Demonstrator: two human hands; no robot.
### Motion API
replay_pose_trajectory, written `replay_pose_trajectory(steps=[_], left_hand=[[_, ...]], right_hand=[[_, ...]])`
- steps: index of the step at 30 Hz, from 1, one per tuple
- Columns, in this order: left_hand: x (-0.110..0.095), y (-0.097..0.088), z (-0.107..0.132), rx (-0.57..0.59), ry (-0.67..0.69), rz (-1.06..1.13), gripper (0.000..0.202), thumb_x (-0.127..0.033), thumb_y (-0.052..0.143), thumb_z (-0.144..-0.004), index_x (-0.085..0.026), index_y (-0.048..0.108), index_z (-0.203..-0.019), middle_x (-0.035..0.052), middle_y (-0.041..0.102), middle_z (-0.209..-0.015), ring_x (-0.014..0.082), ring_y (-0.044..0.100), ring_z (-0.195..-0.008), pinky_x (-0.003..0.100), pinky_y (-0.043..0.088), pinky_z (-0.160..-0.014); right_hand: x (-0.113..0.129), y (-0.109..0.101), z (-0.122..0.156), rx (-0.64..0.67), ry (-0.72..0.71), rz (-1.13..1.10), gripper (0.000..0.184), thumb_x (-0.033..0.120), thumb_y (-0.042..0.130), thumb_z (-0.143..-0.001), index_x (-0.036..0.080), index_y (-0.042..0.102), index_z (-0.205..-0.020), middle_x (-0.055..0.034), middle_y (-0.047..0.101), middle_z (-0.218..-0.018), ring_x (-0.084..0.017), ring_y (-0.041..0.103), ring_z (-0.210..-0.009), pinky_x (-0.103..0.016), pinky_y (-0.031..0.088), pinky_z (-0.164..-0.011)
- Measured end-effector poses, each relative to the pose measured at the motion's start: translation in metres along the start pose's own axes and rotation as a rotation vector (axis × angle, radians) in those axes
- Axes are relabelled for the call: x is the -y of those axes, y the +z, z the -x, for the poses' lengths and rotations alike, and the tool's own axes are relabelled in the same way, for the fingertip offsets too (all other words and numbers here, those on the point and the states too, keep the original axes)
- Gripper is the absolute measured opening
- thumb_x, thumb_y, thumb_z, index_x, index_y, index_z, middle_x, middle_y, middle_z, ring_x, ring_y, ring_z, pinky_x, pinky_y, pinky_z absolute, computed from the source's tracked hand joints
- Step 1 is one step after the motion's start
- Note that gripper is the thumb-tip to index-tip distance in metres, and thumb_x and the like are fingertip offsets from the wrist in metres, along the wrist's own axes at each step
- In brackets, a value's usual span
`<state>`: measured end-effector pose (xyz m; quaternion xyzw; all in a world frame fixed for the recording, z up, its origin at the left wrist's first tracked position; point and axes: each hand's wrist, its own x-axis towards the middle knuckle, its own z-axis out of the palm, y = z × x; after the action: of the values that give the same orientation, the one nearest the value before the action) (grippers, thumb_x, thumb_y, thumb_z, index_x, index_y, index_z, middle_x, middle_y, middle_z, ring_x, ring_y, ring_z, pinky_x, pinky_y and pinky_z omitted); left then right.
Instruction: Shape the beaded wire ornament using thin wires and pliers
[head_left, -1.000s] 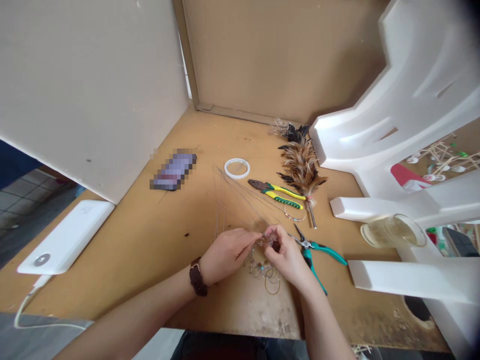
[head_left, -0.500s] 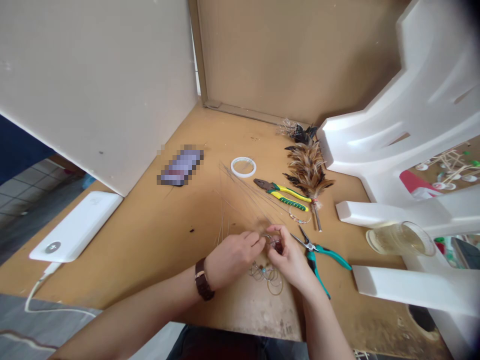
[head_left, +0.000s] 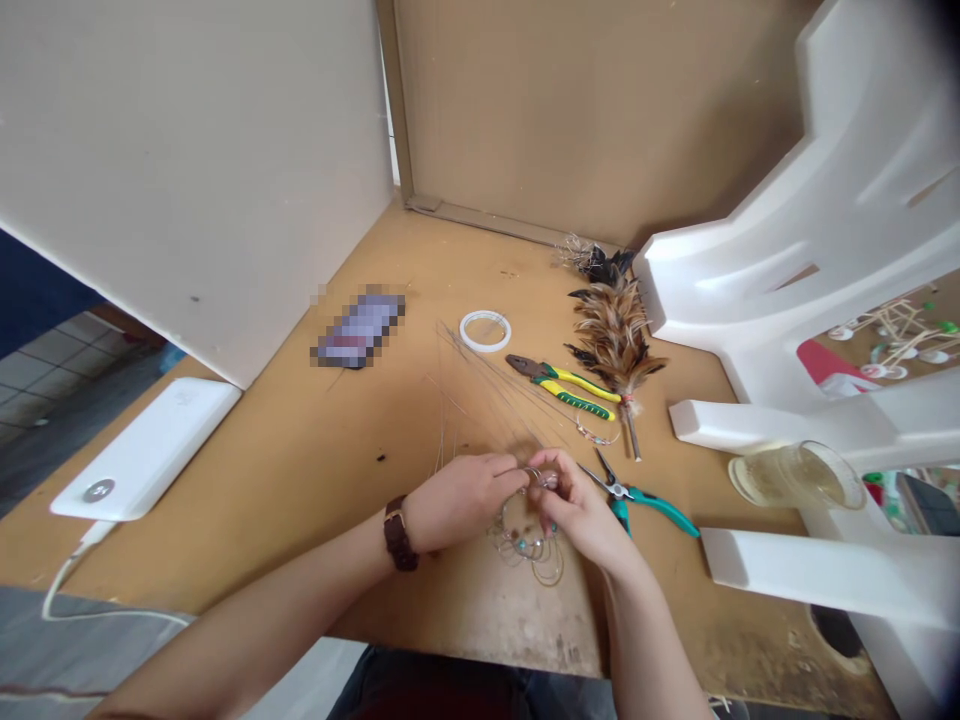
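Note:
Both hands meet over the near middle of a worn wooden table [head_left: 315, 450]. My left hand [head_left: 457, 497], a brown watch at its wrist, pinches a small wire piece [head_left: 534, 478] between thumb and fingers. My right hand [head_left: 581, 510] pinches the same piece from the other side. Below the hands lies a tangle of wire rings with small teal beads [head_left: 529, 545]. Several thin straight wires [head_left: 480, 385] fan out on the table behind the hands.
Teal-handled pliers [head_left: 637, 497] lie just right of my right hand, yellow-green pliers [head_left: 566, 388] farther back. A feather bundle [head_left: 615, 335], a white tape ring [head_left: 485, 330], a phone [head_left: 358, 330], a white power bank [head_left: 146, 450], white foam blocks [head_left: 787, 260] and a glass [head_left: 795, 475] surround the spot.
The hands have stayed together on the wire piece, with small finger shifts. The view has drifted slightly between frames.

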<state>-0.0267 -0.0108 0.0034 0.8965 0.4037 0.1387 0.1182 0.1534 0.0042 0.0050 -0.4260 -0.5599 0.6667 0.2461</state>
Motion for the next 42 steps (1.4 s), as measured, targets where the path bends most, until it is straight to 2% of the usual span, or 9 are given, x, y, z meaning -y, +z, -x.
replay_pose_trajectory(steps=[8,13,17,22,25,28,33,38,42], left_hand=[[0.001,-0.009,-0.001,-0.004,-0.046,0.369,0.022,-0.015,0.034,-0.088,-0.019,0.056,-0.09,0.0012,0.054,-0.079,0.0123,0.051,-0.073,0.022,0.039,-0.066],[0.003,-0.008,-0.003,-0.072,-0.136,0.577,0.019,-0.016,0.036,-0.088,-0.017,0.055,-0.088,0.0016,0.056,-0.082,0.0119,0.052,-0.077,0.023,0.039,-0.072],[0.003,-0.009,-0.004,-0.128,-0.187,0.674,0.017,-0.016,0.04,-0.085,-0.017,0.057,-0.084,0.0024,0.055,-0.082,0.0128,0.051,-0.079,0.025,0.04,-0.075],[0.002,-0.005,-0.004,-0.251,-0.209,0.839,0.013,-0.018,0.045,-0.082,-0.016,0.058,-0.079,0.0054,0.052,-0.093,0.0157,0.049,-0.092,0.03,0.038,-0.086],[0.001,-0.002,-0.006,-0.197,-0.284,1.119,0.014,-0.024,0.045,-0.083,-0.015,0.055,-0.08,0.0047,0.055,-0.086,0.0149,0.053,-0.084,0.03,0.041,-0.082],[-0.001,0.0,-0.008,-0.126,-0.434,1.379,0.015,-0.029,0.048,-0.082,-0.014,0.052,-0.078,0.0017,0.057,-0.075,0.0123,0.054,-0.071,0.028,0.043,-0.072],[-0.004,0.002,-0.009,-0.14,-0.645,1.698,0.02,-0.031,0.058,-0.075,-0.015,0.048,-0.074,-0.003,0.052,-0.067,0.0074,0.05,-0.053,0.023,0.043,-0.056],[-0.003,0.004,-0.009,-0.138,-0.69,1.852,0.018,-0.029,0.059,-0.074,-0.016,0.047,-0.077,-0.0049,0.048,-0.063,0.0049,0.044,-0.048,0.018,0.04,-0.047],[-0.002,0.005,-0.008,-0.143,-0.66,1.824,0.016,-0.029,0.058,-0.075,-0.017,0.047,-0.077,-0.0071,0.043,-0.055,0.0029,0.035,-0.041,0.014,0.029,-0.039]], right_hand=[[0.006,-0.002,0.001,0.065,0.033,-0.119,0.022,0.032,0.055,-0.077,0.021,0.044,-0.093,0.0087,0.039,-0.057,-0.007,0.038,-0.047,-0.02,0.041,-0.042],[0.003,-0.001,0.0,0.027,0.035,-0.133,0.022,0.031,0.055,-0.078,0.02,0.044,-0.095,0.0083,0.045,-0.058,-0.006,0.039,-0.043,-0.022,0.045,-0.045],[0.0,-0.002,-0.001,-0.03,-0.001,-0.136,0.025,0.03,0.058,-0.077,0.021,0.045,-0.096,0.0075,0.048,-0.067,-0.003,0.041,-0.041,-0.021,0.042,-0.043],[0.0,-0.001,-0.001,-0.049,-0.067,-0.162,0.026,0.03,0.061,-0.075,0.022,0.047,-0.096,0.0061,0.051,-0.072,-0.004,0.045,-0.045,-0.02,0.038,-0.044],[0.0,-0.001,-0.001,-0.052,-0.093,-0.179,0.024,0.03,0.061,-0.077,0.022,0.048,-0.096,0.006,0.052,-0.07,-0.004,0.044,-0.044,-0.02,0.037,-0.043],[-0.003,-0.001,-0.003,-0.03,-0.101,-0.226,0.022,0.03,0.059,-0.078,0.022,0.048,-0.096,0.0066,0.052,-0.067,-0.004,0.042,-0.041,-0.021,0.039,-0.044],[-0.006,0.001,-0.007,-0.057,-0.078,-0.256,0.022,0.031,0.062,-0.076,0.021,0.049,-0.091,0.0083,0.049,-0.064,-0.004,0.041,-0.04,-0.023,0.043,-0.047],[-0.005,0.004,-0.006,-0.094,-0.083,-0.131,0.017,0.032,0.059,-0.078,0.02,0.048,-0.081,0.0083,0.048,-0.054,-0.007,0.046,-0.045,-0.024,0.043,-0.052],[-0.002,0.008,-0.004,-0.111,-0.107,-0.085,0.015,0.032,0.057,-0.079,0.02,0.048,-0.08,0.0066,0.05,-0.057,-0.009,0.049,-0.05,-0.024,0.041,-0.055]])
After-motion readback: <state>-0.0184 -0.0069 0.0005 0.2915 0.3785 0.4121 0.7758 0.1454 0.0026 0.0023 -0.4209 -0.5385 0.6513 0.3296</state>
